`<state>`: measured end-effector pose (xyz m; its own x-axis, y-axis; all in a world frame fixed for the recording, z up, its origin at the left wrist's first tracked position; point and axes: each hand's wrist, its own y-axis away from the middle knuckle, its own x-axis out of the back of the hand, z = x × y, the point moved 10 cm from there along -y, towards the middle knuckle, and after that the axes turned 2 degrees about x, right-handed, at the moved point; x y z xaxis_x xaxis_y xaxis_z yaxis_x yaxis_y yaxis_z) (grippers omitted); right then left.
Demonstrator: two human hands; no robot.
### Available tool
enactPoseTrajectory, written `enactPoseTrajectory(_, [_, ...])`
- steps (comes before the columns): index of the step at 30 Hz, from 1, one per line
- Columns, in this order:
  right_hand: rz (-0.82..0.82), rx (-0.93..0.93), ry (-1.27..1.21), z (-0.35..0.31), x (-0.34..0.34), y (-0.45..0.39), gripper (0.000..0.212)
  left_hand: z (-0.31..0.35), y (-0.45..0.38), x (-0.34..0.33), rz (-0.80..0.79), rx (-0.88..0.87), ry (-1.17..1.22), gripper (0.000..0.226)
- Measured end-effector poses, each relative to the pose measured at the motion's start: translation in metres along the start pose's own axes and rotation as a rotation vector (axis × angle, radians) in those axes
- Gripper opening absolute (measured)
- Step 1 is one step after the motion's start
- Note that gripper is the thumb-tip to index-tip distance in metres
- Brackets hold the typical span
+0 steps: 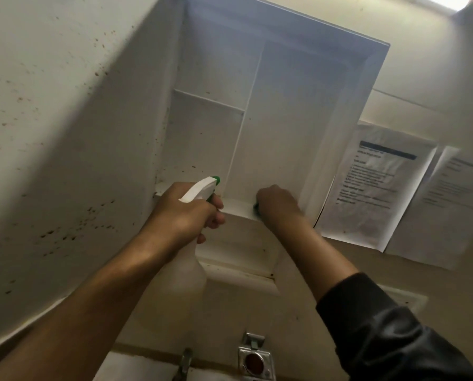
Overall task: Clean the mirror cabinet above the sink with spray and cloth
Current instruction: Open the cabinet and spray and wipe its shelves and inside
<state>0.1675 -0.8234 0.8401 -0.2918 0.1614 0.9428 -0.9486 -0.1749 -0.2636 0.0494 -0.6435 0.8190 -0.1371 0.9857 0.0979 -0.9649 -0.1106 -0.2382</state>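
The white cabinet (pixel 285 111) hangs open on the wall above me, its shelves bare. My left hand (pixel 180 213) grips a translucent spray bottle (pixel 183 281) by the neck, its white head with a green nozzle (pixel 202 188) pointing up toward the cabinet's lower left compartment. My right hand (pixel 278 202) is closed on a dark green cloth (pixel 256 208), of which only a small edge shows, and presses it on the cabinet's bottom front ledge. The mirror door is not identifiable in view.
The left wall (pixel 51 160) is speckled with dark spots. Two paper notices (pixel 372 188) are stuck to the wall right of the cabinet. Below are a sink (pixel 136 367), a metal tap (pixel 184 362) and a metal fitting with a red disc (pixel 254 360).
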Motion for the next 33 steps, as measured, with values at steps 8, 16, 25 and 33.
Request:
enactPoseTrajectory(8, [-0.017, -0.022, -0.047, -0.002, 0.001, 0.020, 0.023, 0.006, 0.001, 0.005, 0.007, -0.015, 0.020, 0.016])
enactPoseTrajectory(16, [0.121, -0.082, -0.356, 0.024, 0.076, 0.049, 0.038, 0.036, -0.006, -0.005, 0.015, -0.054, 0.075, 0.019])
enactPoseTrajectory(25, [0.945, -0.216, -0.671, 0.081, 0.209, 0.082, 0.037, 0.134, -0.039, -0.008, 0.041, -0.227, 0.148, 0.017])
enactPoseTrajectory(33, [1.176, -0.277, -0.724, 0.104, 0.240, 0.106, 0.036, 0.170, -0.065, -0.008, 0.107, -0.233, 0.093, 0.022])
